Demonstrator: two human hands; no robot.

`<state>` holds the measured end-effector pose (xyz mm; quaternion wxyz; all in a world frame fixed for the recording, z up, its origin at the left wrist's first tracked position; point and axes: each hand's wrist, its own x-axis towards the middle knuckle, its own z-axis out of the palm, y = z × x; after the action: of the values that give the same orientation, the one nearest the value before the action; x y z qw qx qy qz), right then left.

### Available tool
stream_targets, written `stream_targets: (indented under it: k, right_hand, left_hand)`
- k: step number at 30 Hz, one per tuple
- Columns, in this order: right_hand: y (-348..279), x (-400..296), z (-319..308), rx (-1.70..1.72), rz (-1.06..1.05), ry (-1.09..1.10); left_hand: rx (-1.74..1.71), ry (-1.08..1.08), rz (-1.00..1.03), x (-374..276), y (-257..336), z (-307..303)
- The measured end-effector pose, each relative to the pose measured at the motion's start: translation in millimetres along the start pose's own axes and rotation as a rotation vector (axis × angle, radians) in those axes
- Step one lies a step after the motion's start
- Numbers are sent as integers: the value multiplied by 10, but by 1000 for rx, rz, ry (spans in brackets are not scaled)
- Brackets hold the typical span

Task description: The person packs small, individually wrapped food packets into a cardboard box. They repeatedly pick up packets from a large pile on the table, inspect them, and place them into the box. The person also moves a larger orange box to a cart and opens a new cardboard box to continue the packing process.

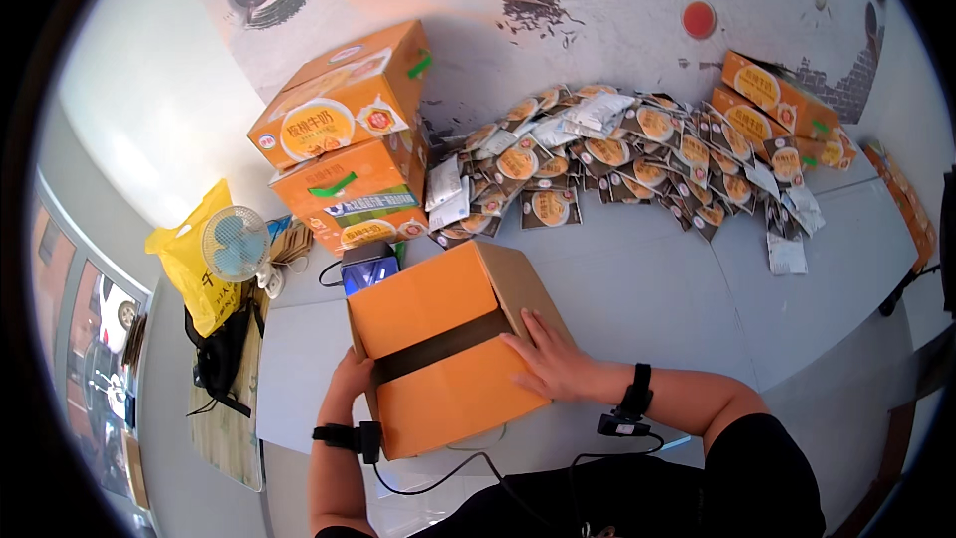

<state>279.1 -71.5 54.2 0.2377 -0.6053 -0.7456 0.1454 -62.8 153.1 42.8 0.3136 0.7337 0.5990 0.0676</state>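
An orange cardboard box lies in front of me on the light grey table, its two wide flaps folded inward with a dark gap between them. My left hand rests against the box's left side, thumb at the edge of the gap. My right hand lies with spread fingers on the right edge, over the near flap and the brown side flap. Both wrists wear black straps with small cabled devices. Behind the box, a long heap of dark and white sachets lies along the wall.
Two stacked orange cartons stand at the back left, beside a dark device with a blue face. A small fan and a yellow plastic bag are further left. More orange boxes lie at the back right of the table.
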Motion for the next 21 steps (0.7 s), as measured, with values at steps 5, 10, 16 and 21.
stream_targets:
  k: [5,10,16,21]
  right_hand:
    - [5,-38,160,-105,-14,23]
    - [-412,-199,138,-154,138,-129]
    - [-1055,-493,424,-266,125,-108]
    - [-1505,-701,535,-377,15,-30]
  left_hand:
    - [403,-28,110,-289,173,-120]
    - [642,146,466,-828,320,-123]
    - [566,-175,600,-1270,515,132]
    - [333,-52,689,-1329,389,43]
